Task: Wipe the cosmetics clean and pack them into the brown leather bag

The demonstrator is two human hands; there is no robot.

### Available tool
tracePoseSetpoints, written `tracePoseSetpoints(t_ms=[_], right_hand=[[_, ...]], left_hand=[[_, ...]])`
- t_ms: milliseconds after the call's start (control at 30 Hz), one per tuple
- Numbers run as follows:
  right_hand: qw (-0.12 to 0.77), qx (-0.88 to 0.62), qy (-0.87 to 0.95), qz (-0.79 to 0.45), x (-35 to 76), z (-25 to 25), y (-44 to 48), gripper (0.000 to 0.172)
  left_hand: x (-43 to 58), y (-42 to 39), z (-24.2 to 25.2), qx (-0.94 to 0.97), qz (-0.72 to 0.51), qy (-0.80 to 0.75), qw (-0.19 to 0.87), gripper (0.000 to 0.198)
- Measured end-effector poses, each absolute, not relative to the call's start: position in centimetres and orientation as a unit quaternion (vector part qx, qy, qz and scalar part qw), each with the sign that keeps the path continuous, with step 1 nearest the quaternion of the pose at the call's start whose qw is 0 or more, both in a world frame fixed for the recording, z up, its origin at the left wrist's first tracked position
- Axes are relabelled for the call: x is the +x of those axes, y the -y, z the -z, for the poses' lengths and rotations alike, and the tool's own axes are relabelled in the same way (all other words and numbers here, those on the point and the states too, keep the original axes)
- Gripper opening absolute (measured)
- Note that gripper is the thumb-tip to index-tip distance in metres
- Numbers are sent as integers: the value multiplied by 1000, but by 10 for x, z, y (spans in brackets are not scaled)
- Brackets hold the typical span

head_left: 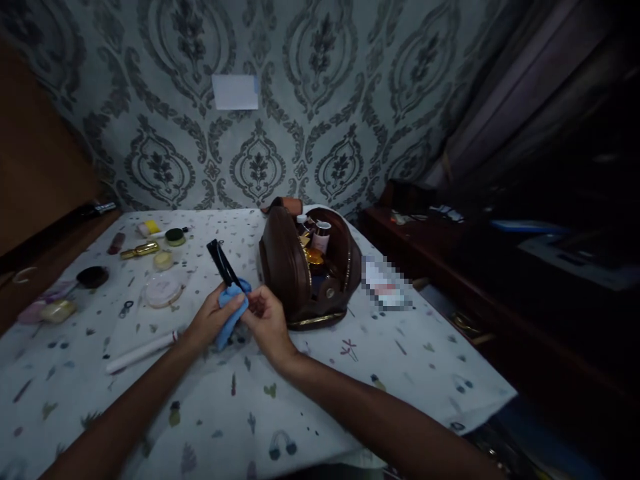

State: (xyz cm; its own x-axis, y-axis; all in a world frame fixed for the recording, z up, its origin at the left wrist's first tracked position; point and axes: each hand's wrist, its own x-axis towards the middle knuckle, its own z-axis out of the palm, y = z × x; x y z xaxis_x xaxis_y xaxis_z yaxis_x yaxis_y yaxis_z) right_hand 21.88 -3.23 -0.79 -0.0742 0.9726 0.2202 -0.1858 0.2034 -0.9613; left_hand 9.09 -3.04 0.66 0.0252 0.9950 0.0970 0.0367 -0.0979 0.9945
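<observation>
My left hand [209, 319] is closed on a blue cloth [230, 327], which wraps the lower end of a slim black object [223, 263]. Two long, narrow black parts stick up from the cloth; their exact kind is unclear. At the cloth's right edge, my right hand [267, 327] pinches with bent fingers. Just right of my hands stands a brown bag [285, 260], unzipped wide. Inside it are a pinkish bottle with a white top [321, 237] and an amber item [314, 256]. A white tube-like stick [140, 353] lies beside my left wrist.
Left on the patterned tablecloth [310, 413] are a round compact [163, 289], a gold tube [140, 250], a dark-lidded jar [175, 237], a black round item [93, 276] and a pale sponge-like piece [57, 310]. A blurred-out packet [385, 283] lies right of the bag.
</observation>
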Motion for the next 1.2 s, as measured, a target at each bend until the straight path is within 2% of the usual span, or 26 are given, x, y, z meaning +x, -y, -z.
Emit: tracePoseSetpoints(t_ms=[167, 300, 567, 733, 933, 1067, 1200], right_hand=[[563, -374, 532, -510, 218, 11, 35, 22], [527, -341, 508, -589, 216, 10, 36, 30], [457, -281, 466, -703, 217, 6, 40, 35], [411, -238, 357, -805, 216, 0, 41, 42], [430, -278, 333, -792, 213, 4, 42, 47], [445, -277, 357, -773, 213, 5, 42, 44], [417, -266, 360, -791, 215, 3, 42, 42]], left_hand=[[93, 30, 0, 537, -511, -486, 462, 45], [93, 31, -1, 500, -520, -501, 478, 48], [92, 33, -7, 437, -500, -426, 614, 52], [88, 32, -10, 381, -546, -448, 596, 53], [89, 31, -9, 355, -555, -473, 585, 53], [89, 30, -9, 351, -559, -461, 592, 53], [86, 30, -11, 354, -559, -442, 605, 51]])
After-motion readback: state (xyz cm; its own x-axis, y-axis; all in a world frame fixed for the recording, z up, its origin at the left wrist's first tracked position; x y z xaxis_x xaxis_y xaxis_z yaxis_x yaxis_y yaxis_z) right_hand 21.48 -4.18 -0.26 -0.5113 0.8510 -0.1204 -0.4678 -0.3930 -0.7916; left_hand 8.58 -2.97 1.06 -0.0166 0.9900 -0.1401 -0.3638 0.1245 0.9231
